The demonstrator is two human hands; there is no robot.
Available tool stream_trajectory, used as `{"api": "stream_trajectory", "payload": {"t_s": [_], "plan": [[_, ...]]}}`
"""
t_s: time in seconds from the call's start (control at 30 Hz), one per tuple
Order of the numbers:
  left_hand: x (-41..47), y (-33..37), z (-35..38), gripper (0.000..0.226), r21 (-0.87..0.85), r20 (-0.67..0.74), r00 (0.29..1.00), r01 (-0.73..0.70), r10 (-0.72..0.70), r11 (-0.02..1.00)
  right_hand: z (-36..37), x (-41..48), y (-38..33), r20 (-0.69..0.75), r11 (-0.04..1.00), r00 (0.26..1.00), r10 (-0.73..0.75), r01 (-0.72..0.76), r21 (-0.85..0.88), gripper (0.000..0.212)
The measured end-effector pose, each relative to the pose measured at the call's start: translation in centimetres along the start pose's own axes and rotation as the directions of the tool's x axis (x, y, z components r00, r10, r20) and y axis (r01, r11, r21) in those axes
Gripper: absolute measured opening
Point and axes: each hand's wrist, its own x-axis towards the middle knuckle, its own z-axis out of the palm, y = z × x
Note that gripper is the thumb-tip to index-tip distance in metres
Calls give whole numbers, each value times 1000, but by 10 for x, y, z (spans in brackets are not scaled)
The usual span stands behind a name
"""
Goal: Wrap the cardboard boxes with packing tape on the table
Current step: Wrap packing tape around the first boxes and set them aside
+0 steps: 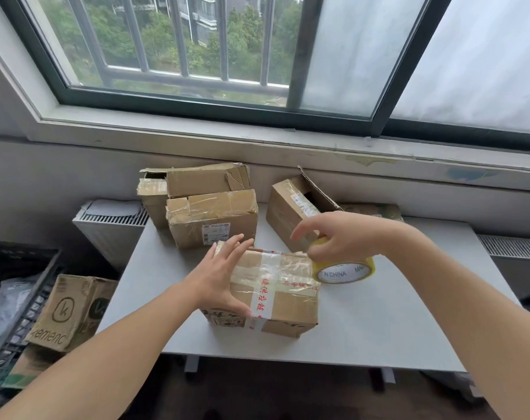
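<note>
Cardboard box [276, 292] under work lies at the front middle of the bench [409, 313]. It is closed and already crossed by a white printed band and clear strips. The left hand [224, 277] rests flat on the left of its top, fingers straight, holding it down. The right hand [339, 237] holds the packing tape roll [345, 268] from above, fingers curled over its rim, at the box's far right corner. Whether a strip is drawn out and stuck cannot be told. Judged stage: early to middle — this box is being taped and several more wait behind. A cluster of boxes [212, 219] stands at the back left, with old tape wrinkled on them. The open-flap box [294, 207] at the back right is unsealed. Surface: a pale grey, smooth bench set under a barred window [179, 50]. A radiator [112, 231] stands at the left — beside it a dark crate [30, 286] holds cardboard.
</note>
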Motion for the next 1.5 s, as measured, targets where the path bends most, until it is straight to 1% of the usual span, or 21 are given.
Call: {"api": "stream_trajectory", "payload": {"t_s": [0.07,0.13,0.17,0.27,0.4,0.47,0.57,0.73,0.8,0.9,1.0,1.1,1.17,1.23,1.33,1.43,1.5], "plan": [[-2,-4,1,154,-26,-14,1000,12,-13,1000,1,0,10,-7,999,1000,31,-30,20,34],[-3,-6,4,155,-37,-19,1000,21,-22,999,3,1,18,-5,999,999,38,-38,-16,32],[-4,-7,5,156,-47,-19,999,29,-30,998,5,2,21,7,998,999,38,-37,-55,33],[-8,-11,10,157,-63,-21,997,73,-75,995,14,7,35,21,987,997,79,-75,-141,47],[-9,-13,12,155,25,19,993,113,-113,993,38,14,66,16,966,976,218,-213,-143,53],[-8,-13,11,155,46,39,991,123,-125,991,54,19,80,36,964,969,244,-238,-121,54],[-6,-13,11,154,38,64,989,133,-135,990,74,23,95,40,969,970,241,-238,-61,59],[-7,-24,-2,143,12,150,985,89,-89,996,91,23,114,-32,970,969,245,-244,12,59],[-8,-31,-11,144,61,186,979,74,-84,995,92,21,120,-51,968,967,250,-248,39,59],[-2,-30,-22,150,186,247,963,62,-108,981,93,20,125,-76,968,966,248,-245,50,60],[15,-10,-29,154,298,283,946,70,-158,952,88,18,121,-102,970,965,242,-237,60,50],[32,12,-18,158,333,300,935,81,-187,940,79,18,115,-117,973,966,229,-222,70,41],[36,19,-9,156,343,286,935,103,-209,934,72,18,114,-135,976,967,218,-211,62,42],[36,20,-7,155,334,272,939,113,-211,936,63,17,114,-162,977,964,212,-204,66,43],[32,16,-7,156,270,257,945,130,-202,954,48,15,112,-163,982,970,183,-174,68,36],[29,15,-7,156,208,243,953,131,-181,969,40,21,109,-183,986,971,155,-163,-24,40],[27,13,-7,155,181,236,958,124,-165,976,40,27,111,-170,984,973,156,-169,-60,41]]}}
